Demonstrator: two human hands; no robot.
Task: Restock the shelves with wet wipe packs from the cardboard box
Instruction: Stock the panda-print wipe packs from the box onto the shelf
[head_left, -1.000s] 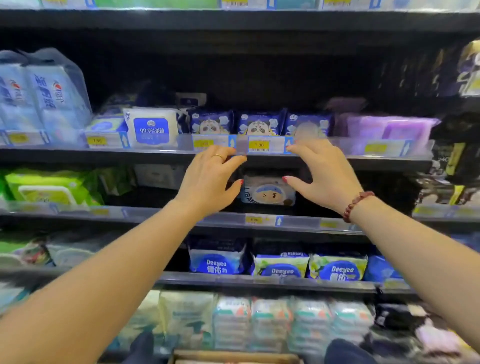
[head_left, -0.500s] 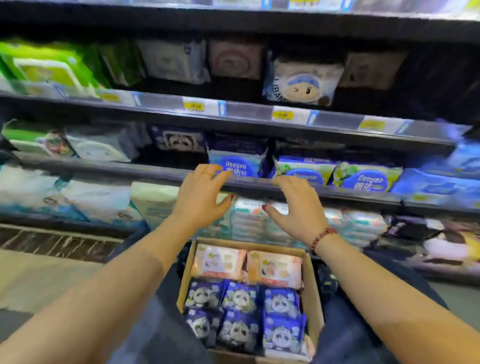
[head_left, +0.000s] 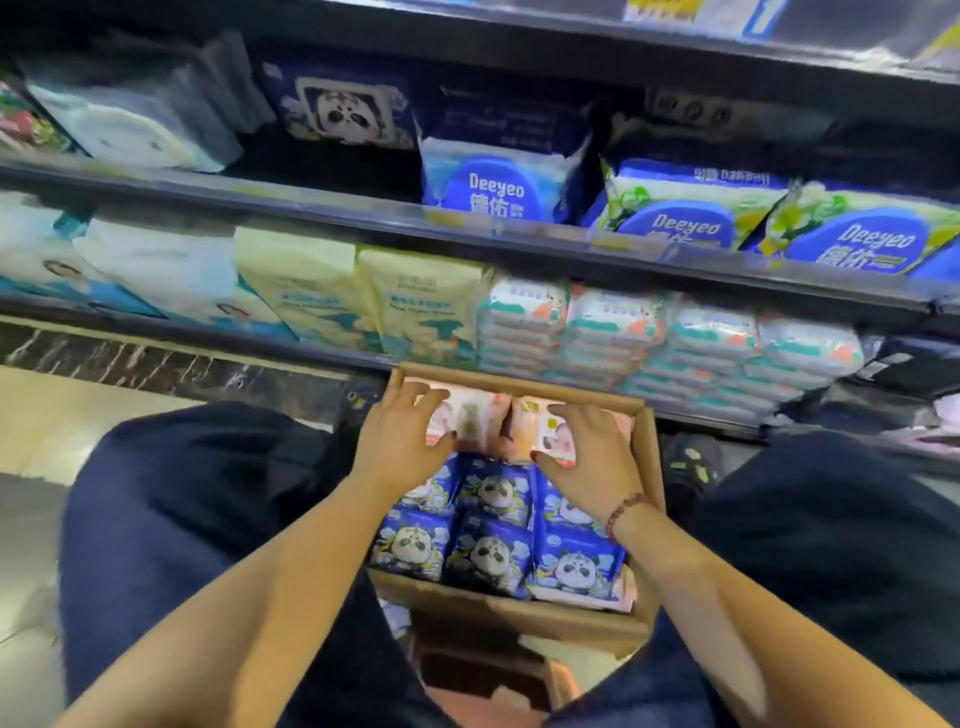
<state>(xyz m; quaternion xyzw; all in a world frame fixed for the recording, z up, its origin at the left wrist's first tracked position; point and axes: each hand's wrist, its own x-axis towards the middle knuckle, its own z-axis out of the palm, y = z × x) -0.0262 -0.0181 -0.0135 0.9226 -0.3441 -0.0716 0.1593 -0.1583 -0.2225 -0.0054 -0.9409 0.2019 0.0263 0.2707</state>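
Note:
A cardboard box (head_left: 519, 616) sits on the floor between my knees, against the bottom shelf. Its far row holds two pink wet wipe packs: the left pink pack (head_left: 475, 423) and the right pink pack (head_left: 556, 439). Several dark blue panda packs (head_left: 493, 551) fill the near rows. My left hand (head_left: 402, 439) grips the left pink pack, fingers over its far edge and thumb at its near edge. My right hand (head_left: 589, 454), with a bead bracelet at the wrist, grips the right pink pack the same way.
The bottom shelf (head_left: 332, 353) holds cream packs (head_left: 415, 306) and stacked white-teal packs (head_left: 623, 332). The shelf above (head_left: 519, 241) carries blue Deeyeo packs (head_left: 498, 182) and a panda pack (head_left: 343, 111). My dark-trousered knees flank the box. Beige floor lies at the left.
My view dropped from the upper shelves down to the box. Both hands came down from the shelf edge, and each now holds a pink pack in the box's far row.

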